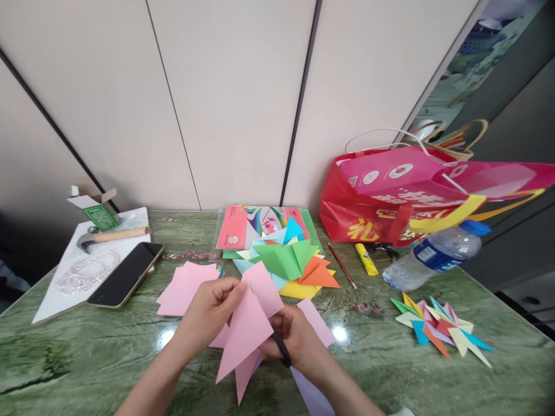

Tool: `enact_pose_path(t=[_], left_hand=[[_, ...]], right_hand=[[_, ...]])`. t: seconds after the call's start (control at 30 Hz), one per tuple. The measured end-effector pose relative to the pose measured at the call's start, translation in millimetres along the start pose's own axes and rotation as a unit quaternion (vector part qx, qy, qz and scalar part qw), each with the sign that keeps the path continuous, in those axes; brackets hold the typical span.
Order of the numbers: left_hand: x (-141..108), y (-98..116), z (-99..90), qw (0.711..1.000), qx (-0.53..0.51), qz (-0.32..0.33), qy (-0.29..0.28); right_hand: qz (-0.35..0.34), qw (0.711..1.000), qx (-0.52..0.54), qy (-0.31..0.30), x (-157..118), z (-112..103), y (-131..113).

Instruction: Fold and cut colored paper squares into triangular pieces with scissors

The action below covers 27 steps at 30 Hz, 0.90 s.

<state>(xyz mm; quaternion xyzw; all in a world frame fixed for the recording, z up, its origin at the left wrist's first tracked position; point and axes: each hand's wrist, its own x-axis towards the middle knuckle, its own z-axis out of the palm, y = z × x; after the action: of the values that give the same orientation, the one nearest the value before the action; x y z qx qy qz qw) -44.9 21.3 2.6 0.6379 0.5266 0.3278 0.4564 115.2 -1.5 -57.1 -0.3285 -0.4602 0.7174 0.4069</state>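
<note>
Pinched in my left hand (217, 303) is a sheet of pink paper (248, 329), held up above the table. My right hand (295, 332) is closed around black-handled scissors (281, 348), whose blades lie in a slit in the sheet and are partly hidden by it. Under my hands lie more pink pieces and a lilac paper piece (310, 390). Left of my left hand is a stack of pink paper (186, 289). Just beyond the hands sits a pile of folded paper in green (284, 260), orange, yellow and blue.
Behind the pile lies a packet of coloured paper (232, 228). On the right are a red pencil (342, 266), a glue stick (366, 259), a water bottle (433, 257), a red bag (359, 202) and a folded paper star (442, 326). Leftward lie a phone (128, 274) and hammer (121, 234).
</note>
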Motion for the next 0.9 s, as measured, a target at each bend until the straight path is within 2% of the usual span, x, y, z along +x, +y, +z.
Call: enact_pose_path(t=[0.23,0.9], left_hand=[[-0.6,-3.8,3.1,0.999,0.019,-0.005,-0.035],[-1.5,-1.6,2.4,0.998,0.049,0.016,-0.019]], right_hand=[[-0.032,0.998,0.044,0.006,1.9,-1.6,0.9],[-0.043,0.997,0.067,0.008,1.8,1.2,4.5]])
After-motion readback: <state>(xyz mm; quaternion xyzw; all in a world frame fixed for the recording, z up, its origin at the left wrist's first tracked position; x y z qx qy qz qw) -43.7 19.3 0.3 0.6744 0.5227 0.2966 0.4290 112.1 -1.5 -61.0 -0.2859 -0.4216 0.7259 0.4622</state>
